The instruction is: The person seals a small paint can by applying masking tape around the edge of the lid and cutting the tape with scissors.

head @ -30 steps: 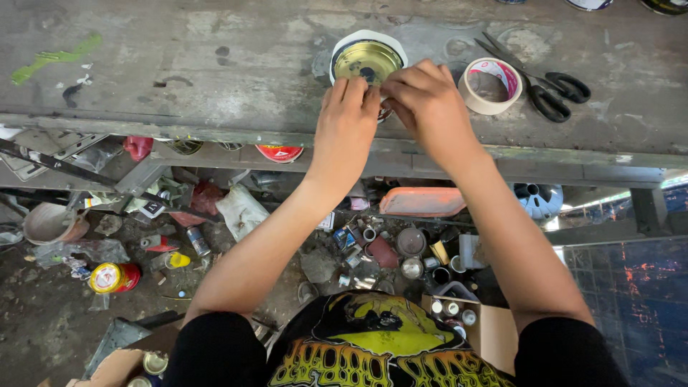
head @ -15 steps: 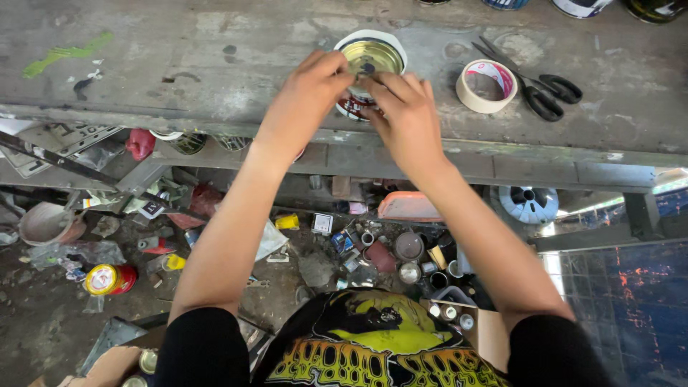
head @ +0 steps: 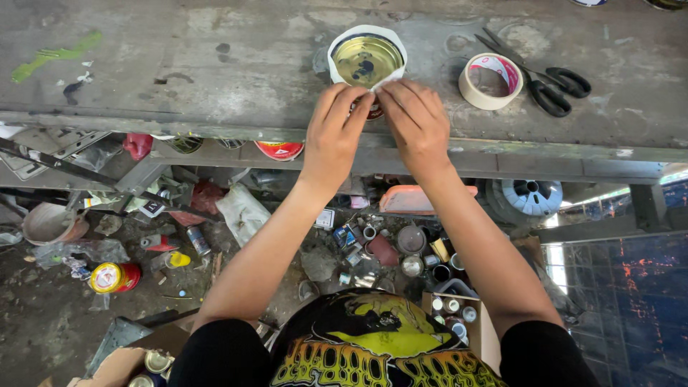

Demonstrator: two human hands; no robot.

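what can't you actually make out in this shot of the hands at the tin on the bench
- Head view: the small dark red thing under the fingertips is mostly covered by the left hand and right hand; its kind is unclear.
- The near edge of the round tin and its white wrap is hidden by the fingers.
- The grip of either hand cannot be told.
- Two round things at the top right are cut off by the frame edge.

on bench: 1 tin can (head: pixel 367 61), 1 tape roll (head: pixel 490 80), 1 pr scissors (head: pixel 548 82), 2 hands.
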